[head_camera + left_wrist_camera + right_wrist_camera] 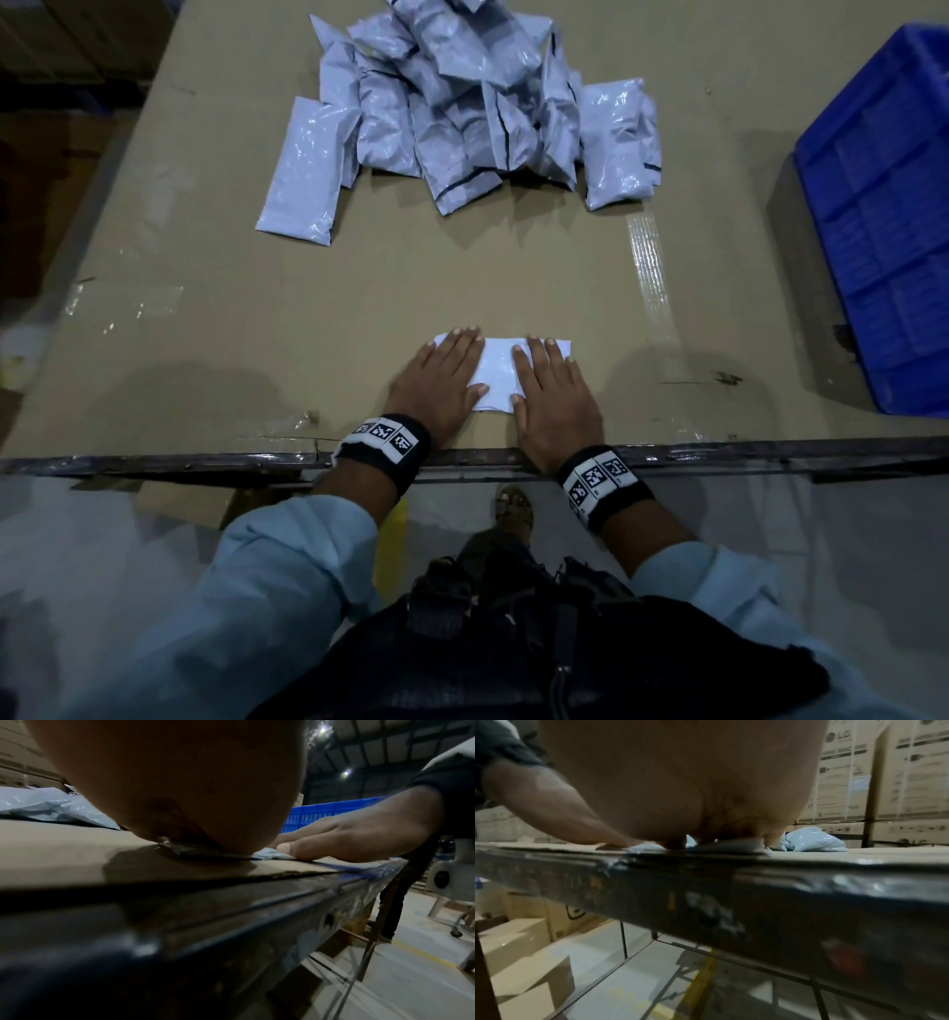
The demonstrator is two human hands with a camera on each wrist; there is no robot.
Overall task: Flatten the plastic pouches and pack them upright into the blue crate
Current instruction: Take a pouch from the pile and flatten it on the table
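Observation:
A pale grey plastic pouch (497, 366) lies flat near the table's front edge. My left hand (448, 379) presses its left part with straight fingers, palm down. My right hand (552, 394) lies flat on its right part in the same way. A heap of several grey pouches (462, 103) sits at the far middle of the table. The blue crate (883, 216) stands at the right edge, and its ribbed floor shows bare. In the left wrist view the pouch (267, 855) shows as a thin sliver under both palms. The right wrist view shows the pouch (734, 844) squashed beneath my palm.
Brown cardboard (359, 308) covers the table, with tape strips (649, 272) near the crate. The dark metal table edge (205, 462) runs just under my wrists. Stacked cartons (885, 770) stand behind the table.

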